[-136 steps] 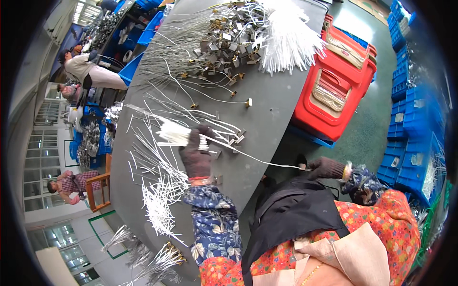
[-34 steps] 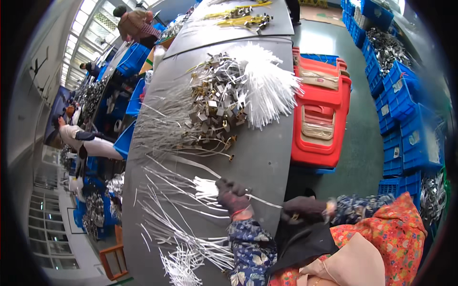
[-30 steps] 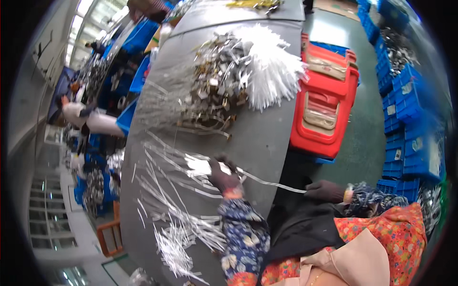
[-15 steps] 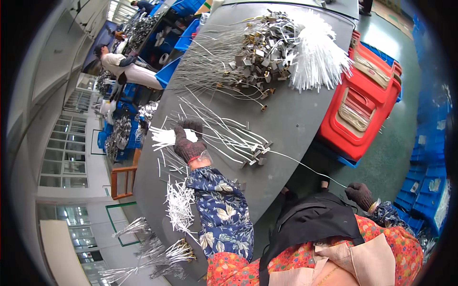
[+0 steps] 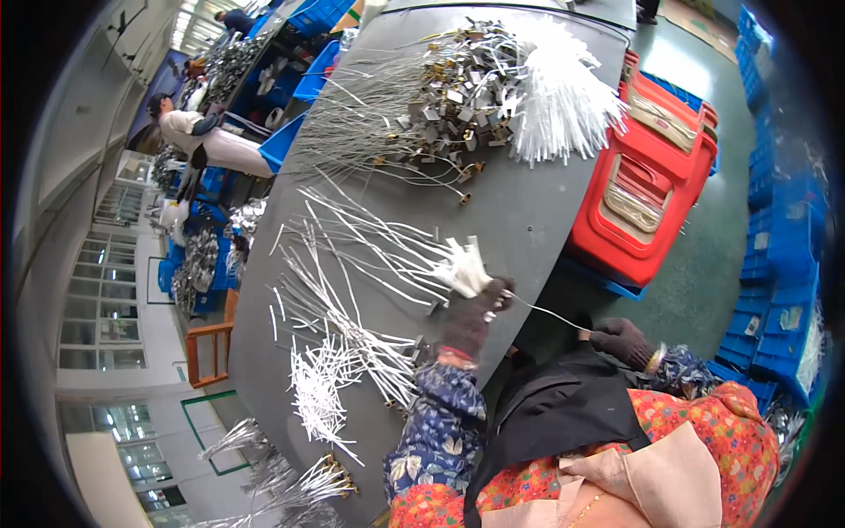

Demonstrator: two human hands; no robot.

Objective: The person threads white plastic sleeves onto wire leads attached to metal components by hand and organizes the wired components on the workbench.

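My left hand [image 5: 475,315], in a dark knitted glove, is closed around a bundle of short white tubes [image 5: 461,267] over the grey table. From its fingertips a thin white cable [image 5: 547,311] runs across the table's edge to my right hand [image 5: 623,341], also gloved. The right hand is closed on that cable, in front of my black apron. Beside the left hand lies a spread of white-ended cables [image 5: 378,251]. Another group of cables [image 5: 352,321] lies nearer me, next to a heap of loose white tubes [image 5: 319,392].
At the table's far end lie a large pile of cables with metal connectors [image 5: 466,92] and a fan of white tubes [image 5: 568,92]. Red stools [image 5: 647,189] stand off the right edge, blue crates [image 5: 748,308] beyond. A co-worker [image 5: 198,132] is at the far left.
My left hand has moved right and nearer me with the white tubes, reaching the cable. My right hand has shifted slightly left, still gripping the cable. The whole view has shifted a little.
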